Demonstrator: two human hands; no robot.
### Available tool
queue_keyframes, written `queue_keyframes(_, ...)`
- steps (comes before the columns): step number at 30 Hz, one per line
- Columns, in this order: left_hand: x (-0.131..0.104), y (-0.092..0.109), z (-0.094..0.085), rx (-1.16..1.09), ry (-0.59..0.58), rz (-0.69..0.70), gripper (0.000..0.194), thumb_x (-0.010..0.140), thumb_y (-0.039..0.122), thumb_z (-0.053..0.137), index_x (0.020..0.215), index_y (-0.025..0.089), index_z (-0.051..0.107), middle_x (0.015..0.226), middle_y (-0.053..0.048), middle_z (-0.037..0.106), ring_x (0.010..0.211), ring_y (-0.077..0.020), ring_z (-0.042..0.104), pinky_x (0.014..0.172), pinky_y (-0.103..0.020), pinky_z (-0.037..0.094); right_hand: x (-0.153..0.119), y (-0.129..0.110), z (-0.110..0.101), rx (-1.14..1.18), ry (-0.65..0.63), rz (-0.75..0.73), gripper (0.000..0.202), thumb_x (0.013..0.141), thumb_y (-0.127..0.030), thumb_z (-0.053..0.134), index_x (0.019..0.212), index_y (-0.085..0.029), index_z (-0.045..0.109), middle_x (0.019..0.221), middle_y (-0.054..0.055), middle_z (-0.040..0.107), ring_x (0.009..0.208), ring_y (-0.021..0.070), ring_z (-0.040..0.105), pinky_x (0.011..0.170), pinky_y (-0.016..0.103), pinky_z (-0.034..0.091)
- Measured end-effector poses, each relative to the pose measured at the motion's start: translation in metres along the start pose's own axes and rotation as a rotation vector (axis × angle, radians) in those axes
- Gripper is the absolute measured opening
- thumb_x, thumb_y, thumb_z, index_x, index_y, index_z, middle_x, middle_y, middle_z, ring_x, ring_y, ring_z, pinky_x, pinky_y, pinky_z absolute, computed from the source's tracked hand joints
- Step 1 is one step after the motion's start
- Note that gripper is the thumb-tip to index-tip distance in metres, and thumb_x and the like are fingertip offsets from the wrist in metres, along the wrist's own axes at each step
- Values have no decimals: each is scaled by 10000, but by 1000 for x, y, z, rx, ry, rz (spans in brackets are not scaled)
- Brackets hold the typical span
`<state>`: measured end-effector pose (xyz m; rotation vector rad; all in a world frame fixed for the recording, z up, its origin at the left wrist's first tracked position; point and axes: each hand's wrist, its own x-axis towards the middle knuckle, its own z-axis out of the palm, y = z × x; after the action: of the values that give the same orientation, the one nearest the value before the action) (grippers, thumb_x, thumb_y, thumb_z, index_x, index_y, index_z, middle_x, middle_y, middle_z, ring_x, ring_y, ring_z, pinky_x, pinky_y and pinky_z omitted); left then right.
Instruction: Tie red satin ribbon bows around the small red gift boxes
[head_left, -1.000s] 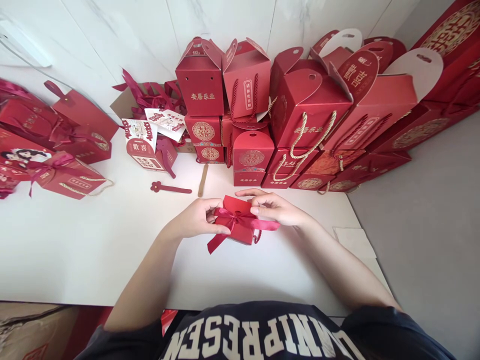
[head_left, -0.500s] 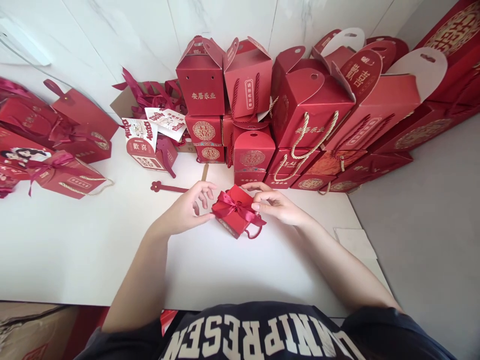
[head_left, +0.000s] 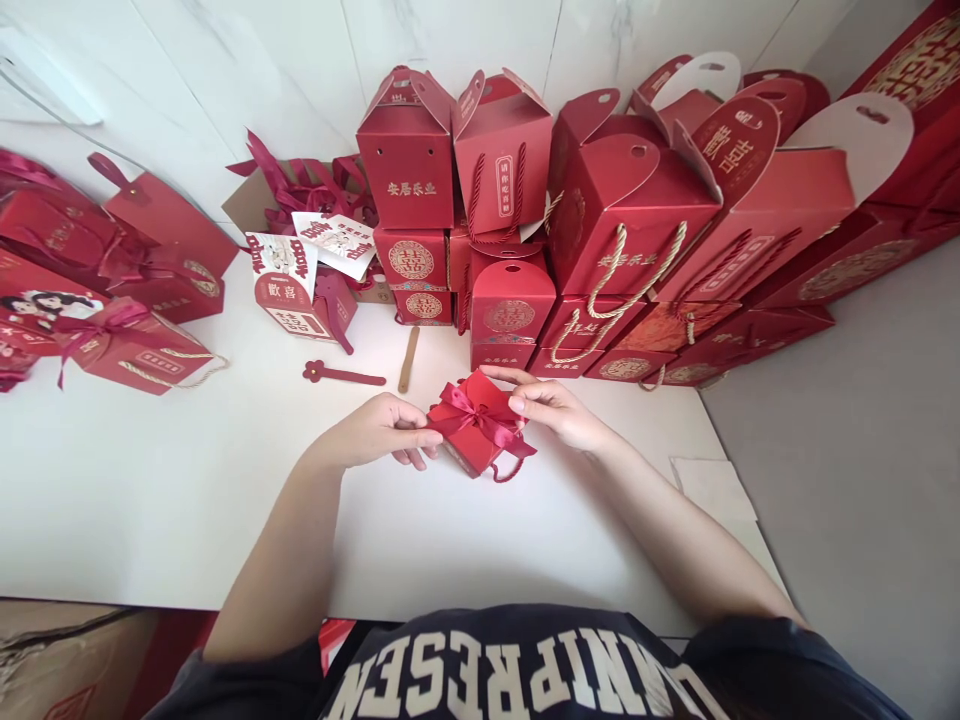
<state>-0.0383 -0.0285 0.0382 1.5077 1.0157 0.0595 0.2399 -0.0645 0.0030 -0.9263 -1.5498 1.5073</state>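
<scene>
A small red gift box (head_left: 466, 447) rests on the white table, tied with a shiny dark-red ribbon bow (head_left: 478, 415); a red cord handle hangs at its lower right. At its left side, my left hand (head_left: 382, 432) pinches the ribbon's left end between thumb and fingers. My right hand (head_left: 556, 408) is at the box's right, thumb and fingers closed on the right ribbon loop, with the index finger stretched along the back edge. A red strap with a flower end (head_left: 345, 375) and a thin tan stick (head_left: 409, 360) lie behind my left hand.
Stacked red boxes (head_left: 510, 300) line the wall behind. An open carton of ribbons (head_left: 255, 200) and a box with printed cards (head_left: 292, 315) stand back left. More ribboned boxes (head_left: 150, 350) are far left; white paper (head_left: 716, 485) lies right.
My left hand has gone from open fingers beside the box to a pinch on the ribbon. The tan stick now shows in full. My right hand has closed in slightly on the bow.
</scene>
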Motion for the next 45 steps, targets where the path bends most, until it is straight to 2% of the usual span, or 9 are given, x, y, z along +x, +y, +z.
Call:
queue_keyframes(4,3,-5,-3,9,-57,34,278,802,444,685,758,177,751,798,-84,766,745,-191,738,660,-244,572,0,0,0,43,22,7,379,907,-436,603,635,-173,587,1455,55,474,1292,269,491,958,396,437)
queue_keyframes(19,8,-9,-4,-43,-197,67,233,785,395,703,725,172,734,768,-82,748,754,-208,718,709,-295,568,4,9,1,16,51,1,426,893,-483,601,600,-174,580,1358,62,519,1256,265,501,1049,430,372)
queue_keyframes(24,4,-11,-11,172,-175,67,269,735,438,730,687,173,729,710,-45,718,708,-196,678,618,-255,504,6,3,1,-41,56,-56,417,915,-506,558,653,-192,643,1339,60,545,1309,254,460,1080,410,357)
queue_keyframes(27,-3,-10,-21,314,-13,109,278,715,456,741,731,185,681,769,-8,690,709,-160,624,596,-229,439,5,-2,0,-31,50,-75,428,933,-524,513,694,-202,663,1384,47,519,1298,252,470,1080,416,368)
queue_keyframes(29,-5,-6,-21,330,261,162,271,790,468,671,823,200,650,856,-5,671,751,-146,598,640,-234,430,4,-6,0,-39,45,-74,426,940,-514,507,689,-201,651,1395,41,511,1295,249,472,1080,419,367)
queue_keyframes(31,-3,0,-11,307,554,264,245,857,451,601,902,212,637,952,-22,646,849,-158,594,731,-262,446,2,-8,0,-63,37,-74,423,946,-487,513,663,-194,627,1397,43,507,1302,241,467,1093,415,349)
queue_keyframes(33,3,8,8,296,689,422,209,851,408,624,927,217,664,1067,-49,614,1006,-190,583,867,-305,450,1,-8,0,-96,19,-71,407,947,-460,526,660,-190,626,1402,48,497,1300,235,471,1101,406,341)
queue_keyframes(38,20,19,53,324,565,532,112,846,317,645,856,231,717,1233,-59,568,1209,-235,523,1057,-383,399,0,-4,-1,-148,-9,-96,369,925,-438,575,660,-192,655,1384,58,505,1293,235,486,1080,384,368)
queue_keyframes(45,28,14,53,295,510,488,102,828,304,660,813,217,711,1267,-67,581,1247,-253,511,1083,-410,390,1,3,0,-138,12,-111,399,930,-422,570,613,-181,577,1344,63,522,1276,235,495,1067,398,372)
